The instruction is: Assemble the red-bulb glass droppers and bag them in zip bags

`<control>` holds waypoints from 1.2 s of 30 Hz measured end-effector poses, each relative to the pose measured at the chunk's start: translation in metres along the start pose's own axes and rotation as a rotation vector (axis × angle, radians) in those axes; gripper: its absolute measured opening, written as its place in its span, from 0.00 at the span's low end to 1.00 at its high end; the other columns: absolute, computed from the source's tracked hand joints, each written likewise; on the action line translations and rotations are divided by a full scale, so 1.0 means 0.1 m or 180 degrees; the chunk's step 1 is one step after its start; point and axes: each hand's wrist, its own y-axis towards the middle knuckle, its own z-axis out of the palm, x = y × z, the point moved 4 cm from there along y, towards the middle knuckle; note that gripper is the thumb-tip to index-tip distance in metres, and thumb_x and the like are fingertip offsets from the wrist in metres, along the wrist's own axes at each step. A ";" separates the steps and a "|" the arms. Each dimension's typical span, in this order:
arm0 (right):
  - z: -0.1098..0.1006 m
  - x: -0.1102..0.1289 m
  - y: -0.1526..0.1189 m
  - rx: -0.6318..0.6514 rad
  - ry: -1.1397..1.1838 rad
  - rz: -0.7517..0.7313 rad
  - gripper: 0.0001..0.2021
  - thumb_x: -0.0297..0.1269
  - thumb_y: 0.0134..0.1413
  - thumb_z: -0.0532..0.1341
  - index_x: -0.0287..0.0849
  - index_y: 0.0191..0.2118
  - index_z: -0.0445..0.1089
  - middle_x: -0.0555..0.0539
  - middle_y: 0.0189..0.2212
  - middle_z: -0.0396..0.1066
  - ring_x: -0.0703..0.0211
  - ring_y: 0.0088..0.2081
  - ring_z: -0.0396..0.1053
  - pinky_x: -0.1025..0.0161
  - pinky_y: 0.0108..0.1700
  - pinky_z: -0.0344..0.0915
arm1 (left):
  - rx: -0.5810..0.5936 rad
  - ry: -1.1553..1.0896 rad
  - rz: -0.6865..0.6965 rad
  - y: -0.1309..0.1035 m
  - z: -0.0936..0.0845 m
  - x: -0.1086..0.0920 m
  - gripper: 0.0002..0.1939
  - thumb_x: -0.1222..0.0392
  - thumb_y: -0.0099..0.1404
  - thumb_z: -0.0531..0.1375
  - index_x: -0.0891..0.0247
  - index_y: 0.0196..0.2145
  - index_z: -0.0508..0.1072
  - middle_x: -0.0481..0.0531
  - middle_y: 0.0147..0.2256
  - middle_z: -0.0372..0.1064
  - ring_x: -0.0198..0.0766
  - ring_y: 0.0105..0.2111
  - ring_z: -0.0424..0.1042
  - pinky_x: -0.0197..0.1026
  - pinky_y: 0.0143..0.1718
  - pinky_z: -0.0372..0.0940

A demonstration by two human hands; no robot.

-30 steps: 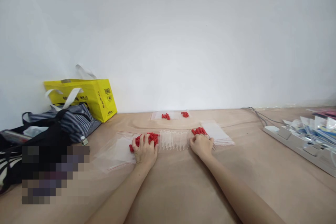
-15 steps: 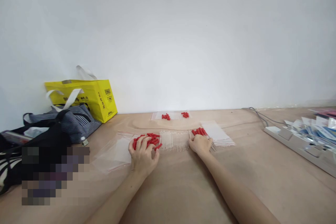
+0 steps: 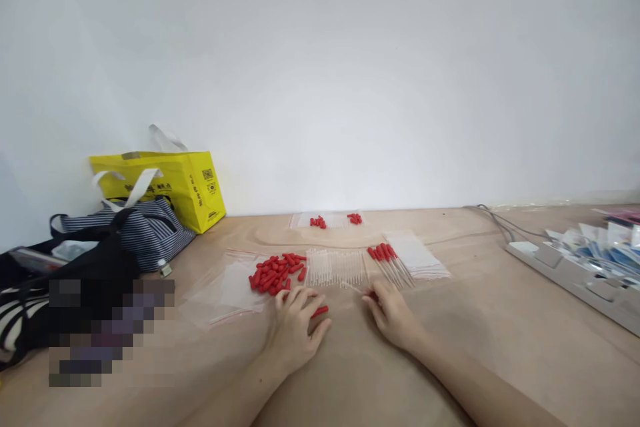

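Just in front of a pile of red caps [image 3: 273, 273], my left hand [image 3: 300, 323] is closed round a red cap [image 3: 320, 311] that shows between thumb and fingers. My right hand [image 3: 393, 313] pinches one end of a thin clear stick [image 3: 353, 288], its fingertips low over the table. Behind and between the hands lies a row of thin clear sticks [image 3: 333, 268]. Several red-capped sticks [image 3: 390, 263] lie side by side behind my right hand, next to a stack of white bags [image 3: 417, 257].
Clear plastic bags [image 3: 220, 293] lie left of the pile. Farther back, a flat bag [image 3: 337, 220] bears two small groups of red caps. A yellow bag [image 3: 200, 193], striped bag [image 3: 160, 233] and black bag [image 3: 105, 267] stand left; a white tray [image 3: 560, 273] of packets is right.
My left hand has moved off the pile toward me with a red cap. My right hand has drawn back from the capped sticks and now holds a thin stick.
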 end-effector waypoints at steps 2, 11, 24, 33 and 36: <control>0.01 0.08 -0.07 0.0147 0.0192 -0.0147 0.10 0.33 0.57 0.46 0.41 0.32 0.63 0.46 0.29 0.67 0.58 0.32 0.63 0.61 0.37 0.55 | 0.0129 0.0001 -0.0071 0.02 0.04 0.01 0.07 0.61 0.56 0.56 0.56 0.34 0.71 0.49 0.38 0.69 0.44 0.41 0.63 0.50 0.41 0.48; 0.05 0.28 -0.08 0.0360 -0.0018 -0.0393 0.15 0.26 0.56 0.47 0.43 0.44 0.65 0.46 0.33 0.67 0.60 0.36 0.63 0.60 0.40 0.52 | 0.0151 -0.0148 -0.0201 0.04 0.07 0.04 0.08 0.64 0.62 0.50 0.59 0.32 0.68 0.46 0.31 0.71 0.39 0.35 0.65 0.47 0.40 0.47; 0.07 0.50 -0.12 0.0272 0.0116 -0.0594 0.11 0.28 0.55 0.49 0.43 0.41 0.65 0.48 0.30 0.67 0.62 0.34 0.63 0.61 0.39 0.51 | 0.0034 -0.0794 -0.0365 0.04 0.13 0.13 0.10 0.58 0.62 0.49 0.59 0.34 0.69 0.48 0.33 0.73 0.39 0.33 0.70 0.43 0.37 0.56; -0.01 0.49 -0.11 0.0100 -0.0267 -0.0712 0.11 0.27 0.55 0.49 0.43 0.31 0.67 0.51 0.24 0.65 0.65 0.27 0.58 0.62 0.35 0.44 | 0.0139 -0.0662 -0.0103 0.01 0.08 0.05 0.11 0.58 0.63 0.48 0.59 0.31 0.69 0.47 0.30 0.72 0.38 0.32 0.69 0.47 0.42 0.51; -0.05 0.47 -0.08 0.0106 -0.0557 -0.0980 0.12 0.25 0.52 0.49 0.42 0.33 0.68 0.52 0.23 0.63 0.67 0.24 0.56 0.62 0.34 0.43 | 0.0279 -0.0626 0.0006 -0.01 0.07 0.02 0.11 0.58 0.63 0.48 0.59 0.30 0.68 0.47 0.29 0.72 0.36 0.31 0.68 0.49 0.45 0.48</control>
